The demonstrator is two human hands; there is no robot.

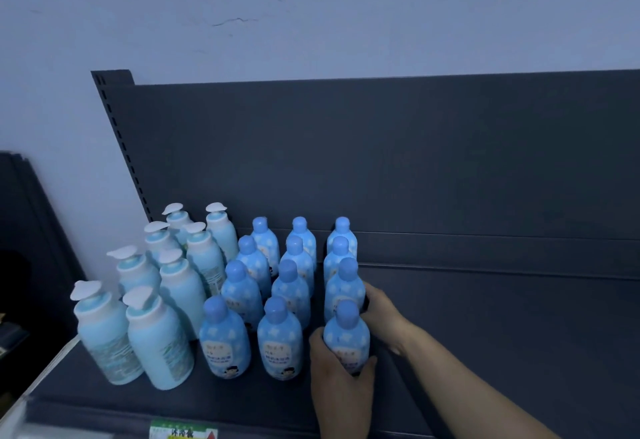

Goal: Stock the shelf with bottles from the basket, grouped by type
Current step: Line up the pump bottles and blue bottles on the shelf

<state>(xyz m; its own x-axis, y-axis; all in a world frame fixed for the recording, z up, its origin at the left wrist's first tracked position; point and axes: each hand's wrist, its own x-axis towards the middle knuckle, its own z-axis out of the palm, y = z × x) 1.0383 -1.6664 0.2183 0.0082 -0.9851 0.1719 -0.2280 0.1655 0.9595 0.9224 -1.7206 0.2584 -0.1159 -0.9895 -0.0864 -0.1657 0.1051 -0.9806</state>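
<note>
Left hand [341,383] clamped around front blue-capped bottle [346,331] on dark shelf [485,334], right hand [382,312] curled on the bottle behind [344,288], white pump bottles [159,334] grouped at left

Bare left hand [341,383] just in front of the nearest star-print bottle [346,334], wrist uncovered. Bare right hand [381,310] just behind that bottle, forearm unsleeved to the frame's edge.

Shelf [485,334]: dark, with a slotted post [119,148] at its back left.
Pump bottles [159,341]: eight stood upright in two files, nearest the post.
Blue-capped bottles [289,286]: twelve stood in three files, farther right of the post.
</note>
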